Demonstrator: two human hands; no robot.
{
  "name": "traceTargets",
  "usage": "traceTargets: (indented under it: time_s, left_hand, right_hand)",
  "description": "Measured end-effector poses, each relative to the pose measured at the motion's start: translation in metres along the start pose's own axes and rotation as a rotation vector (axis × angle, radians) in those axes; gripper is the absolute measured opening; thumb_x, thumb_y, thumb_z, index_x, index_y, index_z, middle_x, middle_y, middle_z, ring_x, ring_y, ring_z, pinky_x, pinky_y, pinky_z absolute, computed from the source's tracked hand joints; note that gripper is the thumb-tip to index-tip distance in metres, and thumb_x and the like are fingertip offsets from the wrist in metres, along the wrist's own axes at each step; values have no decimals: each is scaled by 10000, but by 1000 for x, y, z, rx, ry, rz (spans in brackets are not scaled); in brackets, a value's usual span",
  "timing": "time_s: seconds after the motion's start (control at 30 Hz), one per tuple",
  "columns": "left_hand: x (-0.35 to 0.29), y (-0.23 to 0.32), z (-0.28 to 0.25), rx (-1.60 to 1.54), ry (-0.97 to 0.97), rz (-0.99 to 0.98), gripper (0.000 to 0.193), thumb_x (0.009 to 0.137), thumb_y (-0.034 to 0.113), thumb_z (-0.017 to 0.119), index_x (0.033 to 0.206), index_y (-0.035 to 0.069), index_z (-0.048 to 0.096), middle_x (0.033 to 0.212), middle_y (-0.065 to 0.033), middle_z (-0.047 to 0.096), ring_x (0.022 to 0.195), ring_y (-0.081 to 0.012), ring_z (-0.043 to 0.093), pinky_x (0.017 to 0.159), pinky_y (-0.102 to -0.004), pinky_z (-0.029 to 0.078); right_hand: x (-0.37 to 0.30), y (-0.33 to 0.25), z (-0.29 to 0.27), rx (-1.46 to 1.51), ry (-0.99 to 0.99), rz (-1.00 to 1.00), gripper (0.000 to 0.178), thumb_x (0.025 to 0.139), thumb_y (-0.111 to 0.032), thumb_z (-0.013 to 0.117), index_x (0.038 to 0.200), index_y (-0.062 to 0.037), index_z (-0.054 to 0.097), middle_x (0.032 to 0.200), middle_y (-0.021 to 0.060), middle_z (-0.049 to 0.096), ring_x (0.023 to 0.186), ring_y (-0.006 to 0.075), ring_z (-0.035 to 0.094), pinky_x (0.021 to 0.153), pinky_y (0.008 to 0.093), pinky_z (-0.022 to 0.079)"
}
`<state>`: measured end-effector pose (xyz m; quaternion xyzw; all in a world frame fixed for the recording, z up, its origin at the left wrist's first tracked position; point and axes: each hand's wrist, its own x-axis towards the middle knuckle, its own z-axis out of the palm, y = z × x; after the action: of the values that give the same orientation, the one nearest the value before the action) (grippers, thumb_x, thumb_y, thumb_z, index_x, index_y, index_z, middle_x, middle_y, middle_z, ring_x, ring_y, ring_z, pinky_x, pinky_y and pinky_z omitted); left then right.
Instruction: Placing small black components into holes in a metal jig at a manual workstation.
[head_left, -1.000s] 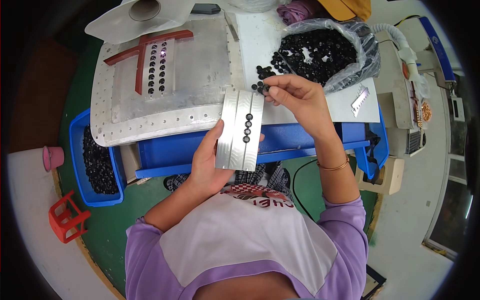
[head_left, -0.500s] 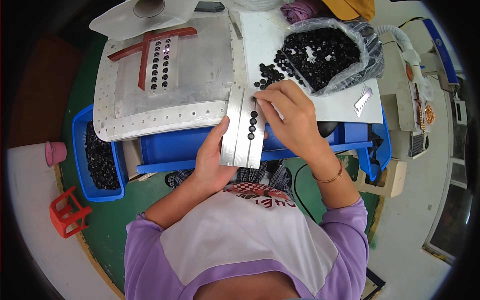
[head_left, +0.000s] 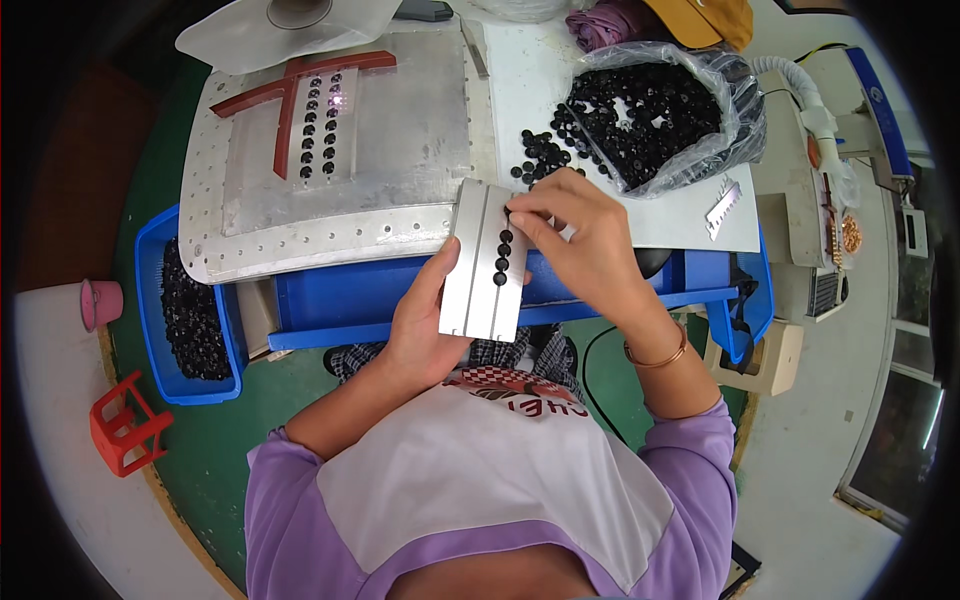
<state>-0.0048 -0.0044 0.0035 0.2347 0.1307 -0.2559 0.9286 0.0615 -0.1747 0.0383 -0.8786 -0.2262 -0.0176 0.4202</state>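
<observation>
Since a second ago, the right hand (head_left: 592,240) has moved from the loose discs (head_left: 541,150) on the counter (head_left: 520,90) to the upper end of the metal plate (head_left: 466,290). In the head view, its fingers pinch a partly hidden black disc (head_left: 509,213) just above a row of four discs (head_left: 503,250) on the plate. The left hand (head_left: 418,312) has its fingers clamped around the plate's edges.
</observation>
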Motion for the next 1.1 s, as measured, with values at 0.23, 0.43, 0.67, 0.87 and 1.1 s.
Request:
traceTargets:
  time_s: [0.23, 0.43, 0.67, 0.87, 1.1]
  left_hand:
    - [-3, 2, -6, -52, -23, -15, 506, 1016, 425, 359, 1304, 33, 498, 1122, -161, 642, 1029, -229, 631, 873, -346, 508]
    - [-6, 3, -4, -20, 3, -27, 541, 1015, 425, 346, 1370, 29, 439, 1205, -228, 598, 1076, -297, 613, 899, -396, 510]
    - [-4, 5, -7, -29, 13, -20, 543, 1015, 424, 344, 1375, 28, 433, 1217, -243, 588, 1082, -300, 612, 903, -398, 509]
    - [-2, 7, -4, -22, 13, -10, 540, 1019, 416, 342, 1379, 23, 426, 1250, -186, 582, 1139, -304, 584, 914, -406, 501]
    - [-1, 8, -4, -7, -19, -4, 538, 1023, 412, 331, 1382, 22, 423, 1251, -183, 583, 1146, -300, 581, 917, -395, 494]
  right_hand:
    - [-1, -3, -4, -2, 4, -133, 127, 795, -11, 666, 922, -13, 680, 835, 121, 593, 764, 297, 588, 664, 375, 482]
    - [29, 39, -10, -344, 79, -216, 188, 783, -49, 696, 971, -59, 700, 839, 107, 595, 731, 282, 582, 659, 366, 482]
    - [42, 35, -11, -396, 110, -248, 153, 784, -44, 684, 936, -36, 697, 806, 102, 575, 735, 277, 569, 657, 366, 474]
    - [41, 33, -7, -491, 25, -428, 134, 800, -45, 684, 933, -30, 695, 802, 82, 598, 697, 229, 583, 636, 311, 471]
    - [21, 31, -18, 540, 15, 266, 155, 857, -65, 704, 1000, -6, 702, 928, 36, 691, 807, 78, 605, 714, 225, 484]
